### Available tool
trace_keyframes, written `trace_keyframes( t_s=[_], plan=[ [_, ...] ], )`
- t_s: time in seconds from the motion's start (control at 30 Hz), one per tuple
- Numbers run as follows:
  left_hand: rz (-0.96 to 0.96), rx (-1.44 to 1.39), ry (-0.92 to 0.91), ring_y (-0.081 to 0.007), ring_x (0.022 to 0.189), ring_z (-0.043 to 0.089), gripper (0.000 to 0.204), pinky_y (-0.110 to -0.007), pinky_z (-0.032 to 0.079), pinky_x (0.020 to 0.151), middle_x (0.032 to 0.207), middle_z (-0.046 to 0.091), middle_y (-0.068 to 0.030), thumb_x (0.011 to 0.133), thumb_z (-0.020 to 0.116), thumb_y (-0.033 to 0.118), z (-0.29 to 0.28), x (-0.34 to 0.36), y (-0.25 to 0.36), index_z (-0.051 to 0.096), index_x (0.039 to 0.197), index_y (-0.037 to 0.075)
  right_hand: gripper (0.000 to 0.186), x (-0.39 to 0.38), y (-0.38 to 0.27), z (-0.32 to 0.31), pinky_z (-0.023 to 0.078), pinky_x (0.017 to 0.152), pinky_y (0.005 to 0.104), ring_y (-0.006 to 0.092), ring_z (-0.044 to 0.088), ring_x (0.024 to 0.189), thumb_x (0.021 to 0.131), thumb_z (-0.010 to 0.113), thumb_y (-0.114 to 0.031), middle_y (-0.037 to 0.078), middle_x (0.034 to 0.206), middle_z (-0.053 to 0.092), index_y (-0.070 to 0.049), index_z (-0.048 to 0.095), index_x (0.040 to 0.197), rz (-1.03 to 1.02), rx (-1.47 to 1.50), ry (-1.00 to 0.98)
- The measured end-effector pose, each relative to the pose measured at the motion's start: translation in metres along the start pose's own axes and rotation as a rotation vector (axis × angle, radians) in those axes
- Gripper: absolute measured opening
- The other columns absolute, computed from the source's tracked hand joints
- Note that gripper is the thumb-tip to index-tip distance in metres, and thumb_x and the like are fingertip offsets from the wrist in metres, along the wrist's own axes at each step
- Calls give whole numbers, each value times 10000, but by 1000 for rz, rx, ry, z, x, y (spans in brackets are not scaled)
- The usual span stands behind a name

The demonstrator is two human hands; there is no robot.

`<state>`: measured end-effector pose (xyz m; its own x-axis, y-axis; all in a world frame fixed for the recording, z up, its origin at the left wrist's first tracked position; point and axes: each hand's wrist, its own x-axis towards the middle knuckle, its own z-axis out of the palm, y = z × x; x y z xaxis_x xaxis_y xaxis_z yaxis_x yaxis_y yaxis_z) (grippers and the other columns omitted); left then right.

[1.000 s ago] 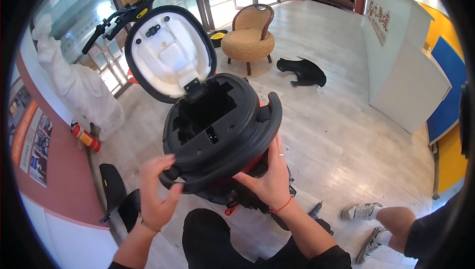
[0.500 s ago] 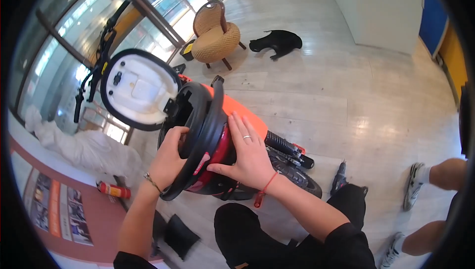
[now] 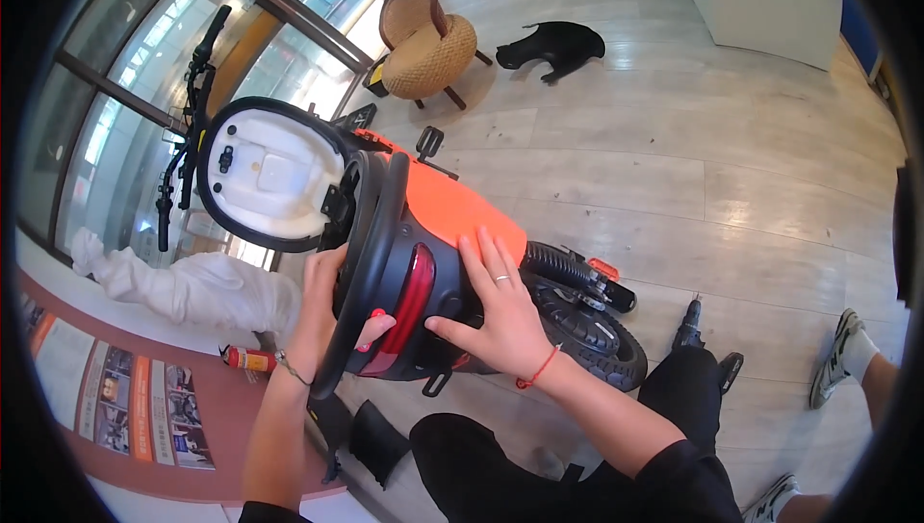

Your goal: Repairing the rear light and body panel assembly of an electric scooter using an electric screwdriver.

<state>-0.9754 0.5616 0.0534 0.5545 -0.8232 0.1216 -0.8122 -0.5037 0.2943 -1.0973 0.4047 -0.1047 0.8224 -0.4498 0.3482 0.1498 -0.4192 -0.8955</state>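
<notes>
Left hand wraps the black rail left of the tail light; right hand spreads fingers on the orange panel to its right. Rail seems stiff, best held; panel probably slick.

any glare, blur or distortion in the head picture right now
Head view: bright, washed-out patches in the windows; head view: pale sheen on the floor; head view: fisheye rim blackens the corners, while the right hand looks fairly sharp.
</notes>
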Motion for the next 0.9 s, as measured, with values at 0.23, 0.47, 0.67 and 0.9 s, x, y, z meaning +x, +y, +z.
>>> trace_keyframes(
  t_s=[0.23, 0.47, 0.67, 0.9],
  plan=[
    [10, -45, -24, -276, 1184, 481, 921, -389, 398, 1030, 1241, 457, -125, 653, 893, 277, 4, 0, -7, 428, 1408, 28, 813, -12, 35, -9, 186, 1207, 437, 370, 145, 1508, 922, 665, -369, 226, 1605, 216, -29, 267, 1544, 33, 505, -60],
    [-110, -214, 30, -274, 1175, 490, 880, -393, 396, 1015, 1241, 473, -141, 652, 832, 353, 15, -4, -14, 452, 1361, -2, 914, -33, 57, 16, 187, 1207, 448, 383, 104, 1507, 875, 736, -261, 227, 1625, 95, -63, 176, 1569, 112, 365, -16],
    [-159, -301, 49, -290, 1139, 524, 849, -394, 409, 1001, 1218, 505, -145, 653, 813, 300, 22, -6, -23, 456, 1357, -13, 1127, -27, 72, 31, 192, 1202, 473, 408, 65, 1509, 753, 850, -373, 264, 1622, 7, -91, 139, 1582, 145, 412, 38],
    [-250, -417, 14, -227, 1092, 532, 742, -357, 418, 981, 1177, 515, -110, 693, 768, 252, 20, -6, -11, 469, 1321, -7, 1176, -24, 79, 38, 194, 1202, 471, 400, 68, 1513, 716, 870, -417, 265, 1622, 18, -75, 147, 1579, 126, 416, 58]
  ],
)
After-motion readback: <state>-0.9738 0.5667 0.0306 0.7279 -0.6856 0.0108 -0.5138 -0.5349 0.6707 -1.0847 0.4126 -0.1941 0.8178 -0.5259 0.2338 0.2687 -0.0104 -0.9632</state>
